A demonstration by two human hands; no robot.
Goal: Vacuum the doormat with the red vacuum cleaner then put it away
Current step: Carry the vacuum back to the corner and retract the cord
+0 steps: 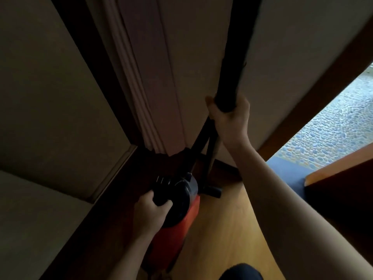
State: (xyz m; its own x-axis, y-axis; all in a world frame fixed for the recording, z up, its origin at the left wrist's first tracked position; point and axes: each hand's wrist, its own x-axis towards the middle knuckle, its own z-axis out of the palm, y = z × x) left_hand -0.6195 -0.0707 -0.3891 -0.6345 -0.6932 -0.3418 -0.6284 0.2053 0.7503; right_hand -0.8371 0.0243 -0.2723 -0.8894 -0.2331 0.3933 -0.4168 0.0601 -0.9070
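Note:
The red vacuum cleaner (177, 225), with a black top and handle, sits on the wooden floor in a dim corner by the wall. My left hand (150, 213) grips its black handle. My right hand (230, 118) is closed around the black wand tube (232, 67), which stands nearly upright against the wall. A ribbed black hose (196, 146) runs from the wand down to the body. The small black floor nozzle (212, 191) rests on the floor just right of the body. A dark doormat (286, 172) lies at the doorway on the right, partly hidden by my right arm.
A moulded door frame (137, 87) and dark skirting close off the corner on the left. An orange-brown wooden door edge (333, 178) stands at the right. Beyond it lies a pebble-patterned outdoor floor (333, 122). My dark knee (242, 272) shows at the bottom.

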